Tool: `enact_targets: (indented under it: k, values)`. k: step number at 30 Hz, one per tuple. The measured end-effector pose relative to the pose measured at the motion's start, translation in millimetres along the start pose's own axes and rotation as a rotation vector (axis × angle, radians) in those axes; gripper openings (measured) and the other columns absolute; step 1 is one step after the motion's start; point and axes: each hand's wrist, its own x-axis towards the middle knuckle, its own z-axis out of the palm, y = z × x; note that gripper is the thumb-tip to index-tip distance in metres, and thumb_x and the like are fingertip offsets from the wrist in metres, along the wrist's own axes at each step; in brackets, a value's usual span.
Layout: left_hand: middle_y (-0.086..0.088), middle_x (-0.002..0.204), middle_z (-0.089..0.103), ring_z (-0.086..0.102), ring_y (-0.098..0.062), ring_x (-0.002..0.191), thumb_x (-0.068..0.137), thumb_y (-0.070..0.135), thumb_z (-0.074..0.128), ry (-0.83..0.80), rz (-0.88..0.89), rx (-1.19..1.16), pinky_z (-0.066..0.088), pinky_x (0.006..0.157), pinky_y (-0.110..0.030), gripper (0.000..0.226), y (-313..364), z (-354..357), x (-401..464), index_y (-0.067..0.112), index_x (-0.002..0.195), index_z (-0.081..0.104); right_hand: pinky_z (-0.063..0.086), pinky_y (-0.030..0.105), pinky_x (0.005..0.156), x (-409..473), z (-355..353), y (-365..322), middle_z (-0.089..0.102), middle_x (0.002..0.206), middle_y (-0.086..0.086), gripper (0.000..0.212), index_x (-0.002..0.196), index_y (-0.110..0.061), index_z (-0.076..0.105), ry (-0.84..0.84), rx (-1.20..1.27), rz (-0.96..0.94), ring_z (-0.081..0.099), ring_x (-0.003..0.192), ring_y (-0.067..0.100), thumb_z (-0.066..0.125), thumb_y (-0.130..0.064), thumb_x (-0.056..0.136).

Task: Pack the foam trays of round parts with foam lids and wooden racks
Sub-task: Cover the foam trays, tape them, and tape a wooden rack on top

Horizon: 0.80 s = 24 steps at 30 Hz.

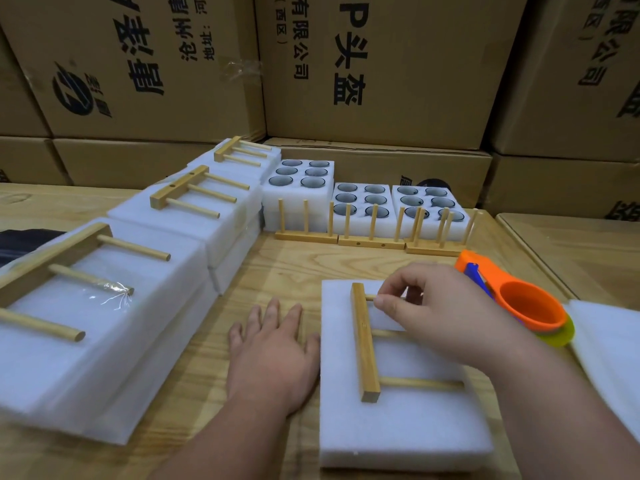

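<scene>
Brown cardboard boxes (381,64) printed with black characters are stacked like a wall behind my pale wooden table (270,271). Just in front of me on the table lies a white foam block (408,427), flat and rectangular, with a wooden rack (365,344) lying on its side on top: a square light-wood bar with three thin dowels running off to the right.

My left hand (273,355) rests palm down on the table just beside the block's left edge, fingers straight and spread, holding nothing. My right hand (440,313) hovers over the rack, its fingers (382,301) curled in a pinch at the top dowel near the bar; I cannot tell whether they pinch the dowel itself or something thin on it.

Along my left run four closed white foam packs (86,341), each with a rack lying on top. A bit of clear tape (114,292) clings to one dowel of the nearest.

At the back stand three open foam trays (298,199), each showing six round dark-rimmed parts (313,181) in two rows of three. In front of them three upright racks (306,233) stand end to end.

To my right sits an orange tape dispenser (519,299), beside more white foam (609,358).
</scene>
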Motion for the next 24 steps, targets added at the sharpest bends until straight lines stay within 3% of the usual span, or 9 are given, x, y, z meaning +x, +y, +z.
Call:
enact_targets:
  k: [2, 4, 7, 10, 14, 24]
  values:
    - [0.004, 0.172, 0.003, 0.0, -0.021, 0.157, 0.097, 0.065, 0.019, -0.003, -0.001, -0.005, 0.004, 0.124, -0.05, 0.069, -1, -1, -1, 0.04, 0.161, 0.012, 0.044, 0.017, 0.079, 3, 6, 3, 0.059, 0.106, -0.028, 0.011, 0.098, -0.042, 0.069, 0.055, 0.04, -0.003, 0.053, 0.1, -0.012, 0.065, -0.05, 0.092]
    - [0.004, 0.172, 0.003, 0.0, -0.021, 0.157, 0.098, 0.065, 0.019, -0.004, -0.003, -0.003, 0.004, 0.124, -0.05, 0.069, 0, -1, -1, 0.039, 0.161, 0.012, 0.044, 0.028, 0.103, 6, 11, 6, 0.051, 0.132, -0.03, 0.03, 0.122, -0.042, 0.065, 0.037, 0.015, -0.005, 0.046, 0.125, -0.008, 0.062, -0.053, 0.094]
    - [0.003, 0.172, 0.003, 0.0, -0.022, 0.157, 0.098, 0.065, 0.019, -0.007, -0.003, -0.002, 0.004, 0.124, -0.05, 0.068, 2, -2, -1, 0.039, 0.161, 0.013, 0.019, 0.042, 0.126, 7, 16, 11, 0.026, 0.163, -0.024, 0.053, 0.148, -0.047, 0.044, -0.118, -0.099, 0.037, 0.017, 0.152, 0.004, 0.049, -0.062, 0.097]
    - [0.003, 0.172, 0.005, 0.001, -0.024, 0.157, 0.098, 0.065, 0.019, -0.006, -0.004, -0.002, 0.004, 0.124, -0.051, 0.068, 2, -2, -1, 0.039, 0.161, 0.014, 0.004, 0.04, 0.127, 7, 22, 18, 0.016, 0.167, -0.021, 0.06, 0.155, -0.046, 0.032, -0.23, -0.199, 0.056, 0.001, 0.155, 0.002, 0.033, -0.068, 0.099]
    - [0.002, 0.172, 0.007, 0.003, -0.024, 0.157, 0.098, 0.065, 0.019, -0.005, 0.003, 0.011, 0.007, 0.124, -0.052, 0.068, 1, -1, 1, 0.038, 0.161, 0.017, 0.014, 0.034, 0.122, 7, 23, 17, 0.032, 0.16, -0.02, 0.06, 0.153, -0.043, 0.038, -0.188, -0.225, 0.056, 0.015, 0.15, 0.003, 0.031, -0.067, 0.099]
    - [0.001, 0.171, 0.008, 0.004, -0.025, 0.157, 0.096, 0.064, 0.021, -0.008, 0.004, -0.014, 0.007, 0.123, -0.052, 0.07, 1, 1, 1, 0.037, 0.16, 0.019, 0.022, 0.037, 0.12, -8, 26, 16, 0.033, 0.157, -0.019, 0.063, 0.154, -0.042, 0.036, -0.182, -0.281, 0.071, 0.017, 0.15, 0.008, 0.027, -0.07, 0.099]
